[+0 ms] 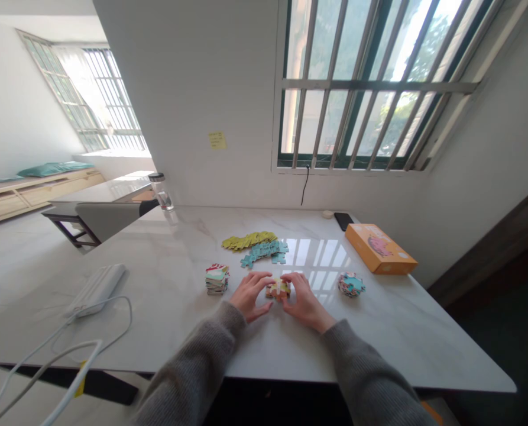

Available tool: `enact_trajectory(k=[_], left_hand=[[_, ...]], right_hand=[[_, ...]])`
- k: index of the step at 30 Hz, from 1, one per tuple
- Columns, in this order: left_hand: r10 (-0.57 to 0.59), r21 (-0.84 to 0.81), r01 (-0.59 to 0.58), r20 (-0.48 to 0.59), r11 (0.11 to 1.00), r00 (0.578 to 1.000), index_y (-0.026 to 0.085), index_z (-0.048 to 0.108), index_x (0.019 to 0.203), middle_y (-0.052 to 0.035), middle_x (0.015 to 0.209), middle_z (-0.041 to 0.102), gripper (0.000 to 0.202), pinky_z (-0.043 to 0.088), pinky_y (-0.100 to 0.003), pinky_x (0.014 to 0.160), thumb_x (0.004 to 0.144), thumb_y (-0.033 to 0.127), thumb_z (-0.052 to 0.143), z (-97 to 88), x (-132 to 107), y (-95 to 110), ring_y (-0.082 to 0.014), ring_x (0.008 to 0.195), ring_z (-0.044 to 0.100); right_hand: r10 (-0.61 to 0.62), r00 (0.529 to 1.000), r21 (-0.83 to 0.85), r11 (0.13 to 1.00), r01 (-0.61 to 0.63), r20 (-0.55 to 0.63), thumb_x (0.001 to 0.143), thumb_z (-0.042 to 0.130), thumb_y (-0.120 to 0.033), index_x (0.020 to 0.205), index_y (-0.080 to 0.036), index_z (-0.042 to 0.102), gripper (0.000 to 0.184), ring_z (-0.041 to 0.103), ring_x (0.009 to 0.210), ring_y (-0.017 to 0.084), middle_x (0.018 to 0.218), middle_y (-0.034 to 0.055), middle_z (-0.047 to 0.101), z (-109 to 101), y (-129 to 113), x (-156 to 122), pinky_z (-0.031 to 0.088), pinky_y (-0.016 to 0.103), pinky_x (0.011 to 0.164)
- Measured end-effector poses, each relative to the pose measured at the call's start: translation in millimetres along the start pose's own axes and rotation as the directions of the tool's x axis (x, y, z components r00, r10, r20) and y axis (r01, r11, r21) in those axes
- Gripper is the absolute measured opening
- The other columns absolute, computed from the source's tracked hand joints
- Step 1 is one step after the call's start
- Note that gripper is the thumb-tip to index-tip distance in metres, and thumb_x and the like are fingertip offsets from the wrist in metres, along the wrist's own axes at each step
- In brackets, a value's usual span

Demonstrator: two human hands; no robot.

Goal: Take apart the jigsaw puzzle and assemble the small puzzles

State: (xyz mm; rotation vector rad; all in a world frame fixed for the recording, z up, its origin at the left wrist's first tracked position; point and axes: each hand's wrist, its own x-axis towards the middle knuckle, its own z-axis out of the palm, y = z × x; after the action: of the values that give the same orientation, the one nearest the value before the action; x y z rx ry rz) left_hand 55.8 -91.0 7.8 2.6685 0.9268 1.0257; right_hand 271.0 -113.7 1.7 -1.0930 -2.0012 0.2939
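A small stack of orange and yellow jigsaw puzzle pieces (278,289) is on the table between my two hands. My left hand (252,294) curves around its left side, with the index finger at the stack's edge and the thumb lower down. From the other side my right hand (305,300) grips the stack's right edge between thumb and fingers. Just beyond my hands lie overlapping blue puzzle pieces (264,251), and behind those a fanned row of yellow-green pieces (248,240). A squarish stack of pieces (217,279) stands to the left. On the right is a rounder stack (351,284).
An orange box (379,248) sits at the right, near a black phone (343,222). A clear bottle (161,192) stands at the far left corner. A white power strip (100,289) with cables (93,349) occupies the table's left side. Behind are a wall and barred window.
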Motion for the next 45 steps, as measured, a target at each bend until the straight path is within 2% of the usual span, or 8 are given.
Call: enact_trajectory(k=[6, 11, 14, 18, 28, 36, 39, 45], left_hand=[[-0.017, 0.008, 0.017, 0.029, 1.0, 0.999, 0.024, 0.061, 0.111, -0.0056, 0.111, 0.065, 0.036, 0.047, -0.041, 0.089, 0.076, 0.02, 0.069, 9.7, 0.9, -6.0, -0.0246, 0.104, 0.058], [-0.042, -0.015, 0.04, -0.087, 0.999, 0.995, 0.024, 0.061, 0.107, -0.0059, 0.106, 0.066, 0.027, 0.046, -0.039, 0.089, 0.081, 0.026, 0.068, 6.6, -0.3, -0.7, -0.023, 0.101, 0.058], [-0.058, -0.012, 0.056, -0.155, 0.998, 0.986, 0.024, 0.062, 0.105, -0.0065, 0.104, 0.065, 0.025, 0.046, -0.039, 0.087, 0.082, 0.028, 0.069, 7.0, -0.6, 2.8, -0.0234, 0.099, 0.058], [-0.027, 0.01, 0.028, -0.099, 1.0, 0.995, 0.025, 0.062, 0.106, -0.006, 0.104, 0.064, 0.032, 0.046, -0.04, 0.086, 0.077, 0.028, 0.074, 13.0, -3.2, 4.5, -0.0243, 0.099, 0.057], [0.048, -0.007, -0.049, -0.084, 0.999, 0.995, 0.026, 0.06, 0.108, -0.0066, 0.122, 0.06, 0.035, 0.048, -0.043, 0.094, 0.075, 0.016, 0.068, 12.7, -5.5, 9.9, -0.0251, 0.11, 0.053], [0.019, 0.043, -0.014, -0.134, 0.999, 0.991, 0.024, 0.063, 0.1, -0.0075, 0.105, 0.06, 0.03, 0.05, -0.043, 0.086, 0.074, 0.03, 0.076, 15.9, -7.4, 4.9, -0.0253, 0.099, 0.055], [0.027, 0.031, -0.023, -0.116, 0.999, 0.993, 0.025, 0.064, 0.098, -0.007, 0.106, 0.059, 0.026, 0.05, -0.042, 0.088, 0.074, 0.023, 0.073, 16.0, -8.4, 6.1, -0.0244, 0.099, 0.054], [0.071, -0.011, -0.072, -0.062, 0.997, 0.996, 0.024, 0.061, 0.109, -0.0068, 0.127, 0.059, 0.042, 0.045, -0.043, 0.097, 0.07, 0.01, 0.064, 10.4, -6.3, 12.1, -0.0258, 0.112, 0.05]], right_hand=[[-0.037, 0.999, 0.052, 0.998, 0.037, -0.001, 0.068, 0.06, -0.008, 0.117, -0.022, 0.051, 0.052, 0.052, 0.102, 0.026, 0.107, 0.0088, 0.057, -3.5, -7.3, 0.0, 0.047, 0.043, 0.091], [0.045, 0.999, 0.196, 0.98, -0.038, -0.03, 0.078, 0.056, -0.012, 0.129, -0.022, 0.045, 0.053, 0.052, 0.109, 0.025, 0.115, 0.0106, 0.055, -8.1, -11.7, -0.1, 0.047, 0.041, 0.091], [0.157, 0.987, 0.366, 0.917, -0.159, 0.035, 0.088, 0.053, -0.023, 0.135, -0.022, 0.038, 0.05, 0.059, 0.09, 0.019, 0.098, 0.0051, 0.061, -6.2, -9.6, 1.3, 0.049, 0.036, 0.082], [0.262, 0.961, 0.513, 0.815, -0.268, 0.086, 0.09, 0.052, -0.03, 0.139, -0.021, 0.032, 0.053, 0.058, 0.068, 0.015, 0.073, -0.0041, 0.056, -1.6, -4.1, 4.1, 0.047, 0.031, 0.07], [0.231, 0.96, 0.544, 0.791, -0.279, 0.156, 0.092, 0.054, -0.033, 0.142, -0.022, 0.03, 0.057, 0.058, 0.066, 0.014, 0.074, -0.0049, 0.054, -6.6, -9.2, 2.9, 0.046, 0.031, 0.069], [0.273, 0.955, 0.532, 0.795, -0.292, 0.117, 0.089, 0.055, -0.031, 0.145, -0.02, 0.027, 0.063, 0.051, 0.067, 0.014, 0.073, -0.0051, 0.051, -4.7, -5.4, 4.4, 0.044, 0.031, 0.071], [0.29, 0.955, 0.492, 0.824, -0.281, 0.06, 0.09, 0.053, -0.032, 0.145, -0.021, 0.027, 0.062, 0.051, 0.068, 0.015, 0.074, -0.004, 0.052, -5.0, -1.7, 4.2, 0.044, 0.031, 0.07], [0.172, 0.973, 0.481, 0.847, -0.225, 0.151, 0.092, 0.054, -0.033, 0.147, -0.025, 0.027, 0.062, 0.053, 0.072, 0.015, 0.079, -0.0025, 0.054, -2.5, -0.5, 1.3, 0.046, 0.033, 0.075]])
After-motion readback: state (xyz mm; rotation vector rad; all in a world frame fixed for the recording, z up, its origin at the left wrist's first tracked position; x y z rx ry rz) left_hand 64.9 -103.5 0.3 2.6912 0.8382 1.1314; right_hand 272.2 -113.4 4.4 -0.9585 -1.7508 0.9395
